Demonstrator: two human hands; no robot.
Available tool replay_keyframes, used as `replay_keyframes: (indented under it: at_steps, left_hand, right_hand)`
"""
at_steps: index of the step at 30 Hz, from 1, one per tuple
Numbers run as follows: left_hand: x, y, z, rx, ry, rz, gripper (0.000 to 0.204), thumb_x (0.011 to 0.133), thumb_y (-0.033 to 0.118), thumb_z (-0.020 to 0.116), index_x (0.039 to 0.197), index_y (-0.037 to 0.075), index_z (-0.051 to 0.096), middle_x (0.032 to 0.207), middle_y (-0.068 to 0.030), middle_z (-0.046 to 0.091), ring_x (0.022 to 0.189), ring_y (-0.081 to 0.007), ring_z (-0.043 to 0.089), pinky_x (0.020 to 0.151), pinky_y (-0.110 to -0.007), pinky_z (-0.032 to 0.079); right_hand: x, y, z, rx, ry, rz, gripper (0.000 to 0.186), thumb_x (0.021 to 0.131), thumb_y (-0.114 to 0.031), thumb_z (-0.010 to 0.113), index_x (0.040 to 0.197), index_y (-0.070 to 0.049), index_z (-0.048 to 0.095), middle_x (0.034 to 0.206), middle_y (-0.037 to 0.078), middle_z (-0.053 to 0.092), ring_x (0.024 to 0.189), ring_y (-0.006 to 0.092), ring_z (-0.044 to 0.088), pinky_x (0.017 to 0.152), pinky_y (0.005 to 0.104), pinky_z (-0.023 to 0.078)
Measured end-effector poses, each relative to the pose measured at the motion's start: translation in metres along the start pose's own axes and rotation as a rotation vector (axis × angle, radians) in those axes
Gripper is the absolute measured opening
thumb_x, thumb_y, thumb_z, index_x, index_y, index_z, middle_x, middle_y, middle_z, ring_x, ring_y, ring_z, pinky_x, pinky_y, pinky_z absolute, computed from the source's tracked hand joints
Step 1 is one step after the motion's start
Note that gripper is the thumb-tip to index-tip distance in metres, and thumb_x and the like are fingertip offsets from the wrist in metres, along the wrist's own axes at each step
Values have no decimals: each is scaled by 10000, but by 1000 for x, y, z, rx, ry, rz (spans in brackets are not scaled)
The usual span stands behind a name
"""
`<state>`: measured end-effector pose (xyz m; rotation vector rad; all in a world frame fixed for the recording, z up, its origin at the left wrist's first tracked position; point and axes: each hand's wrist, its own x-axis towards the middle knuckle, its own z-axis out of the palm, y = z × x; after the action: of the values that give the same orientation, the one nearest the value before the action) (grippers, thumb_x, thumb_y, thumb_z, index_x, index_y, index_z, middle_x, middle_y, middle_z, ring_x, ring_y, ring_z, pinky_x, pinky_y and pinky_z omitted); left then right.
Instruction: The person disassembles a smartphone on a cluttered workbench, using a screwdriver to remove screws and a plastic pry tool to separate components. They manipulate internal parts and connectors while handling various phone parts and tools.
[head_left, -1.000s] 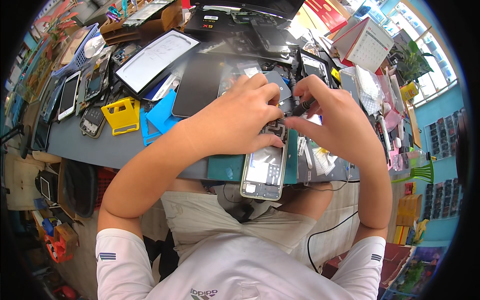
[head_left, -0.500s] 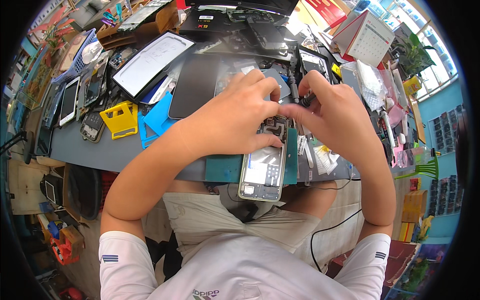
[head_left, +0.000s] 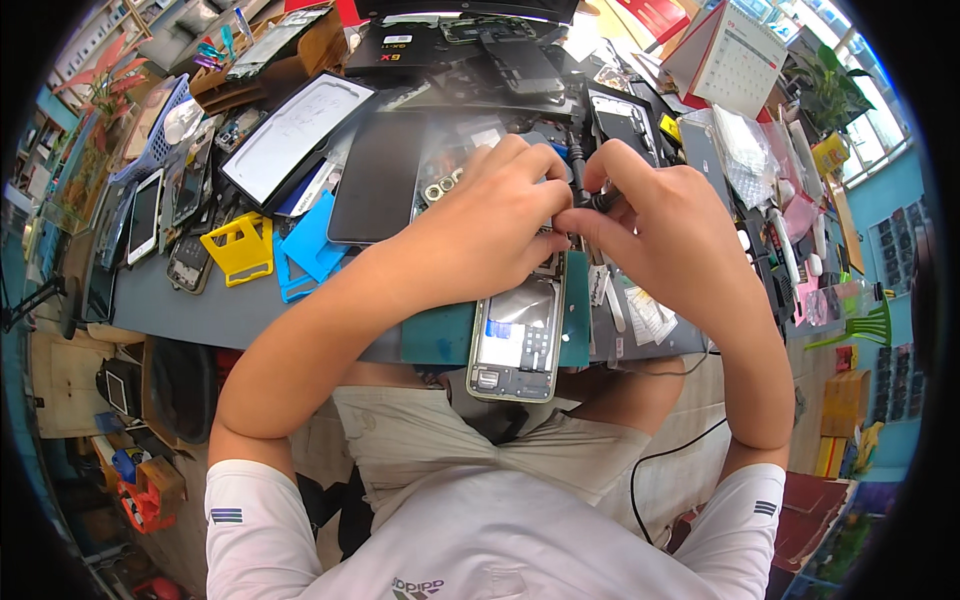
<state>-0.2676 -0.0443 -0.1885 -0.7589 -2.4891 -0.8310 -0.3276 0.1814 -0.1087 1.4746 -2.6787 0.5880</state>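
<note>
An opened phone (head_left: 514, 345) lies on a green mat (head_left: 440, 335) at the table's front edge, its inner parts bare and its lower end jutting past the mat. My left hand (head_left: 500, 215) arches over the phone's upper end, thumb and fingers pinched together there; what they grip is hidden. Facing it, my right hand (head_left: 650, 215) has its fingers curled and its thumb reaching to the left fingertips. A dark cylindrical thing (head_left: 604, 198) shows between the right index finger and thumb, too covered to name.
A large dark panel (head_left: 372, 180), a blue stand (head_left: 318, 240) and a yellow phone stand (head_left: 240, 247) lie left of my hands. Beyond is an open box with a white inside (head_left: 297, 135). Loose phone parts, bags and a desk calendar (head_left: 735, 60) crowd the back and right.
The left thumb has drawn up from the phone's middle toward its top end. Both hands stay close together there. The whole view has shifted slightly.
</note>
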Motion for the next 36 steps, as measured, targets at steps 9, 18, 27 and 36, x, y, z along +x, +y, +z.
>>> replay_keyframes:
  at_steps: [9, 18, 27, 36]
  left_hand:
    - [4, -1, 5, 1, -54, -49, 205, 993, 111, 832, 1137, 17, 720, 1299, -132, 659, 1241, -367, 579, 1115, -480, 479]
    - [3, -1, 7, -11, -51, -58, 168, 1004, 103, 829, 1104, 23, 720, 1284, -129, 647, 1246, -368, 580, 1121, -481, 479]
    - [6, 1, 17, 153, -17, 2, 168, 1018, 161, 819, 1065, 50, 701, 1252, -107, 644, 1217, -340, 594, 1090, -472, 488]
    - [6, 10, 17, 366, 4, 51, 216, 1018, 199, 801, 1083, 42, 668, 1275, -115, 648, 1232, -318, 603, 1040, -446, 483]
  right_hand:
    - [-5, 6, 8, 77, 109, -72, 350, 970, -141, 894, 1173, -23, 634, 1017, 146, 788, 905, 315, 827, 763, 403, 610]
    - [-28, 3, 17, 204, 253, -2, 364, 957, -24, 861, 1236, -22, 629, 1071, 168, 796, 932, 308, 811, 823, 434, 634]
    - [-96, 16, 77, 749, 730, 232, 421, 1015, 94, 827, 1321, -3, 556, 1292, 210, 753, 1173, 244, 786, 1009, 347, 653]
    - [-104, 21, 104, 839, 887, 254, 442, 1026, 98, 808, 1340, -34, 527, 1321, 224, 760, 1207, 247, 773, 1018, 347, 641]
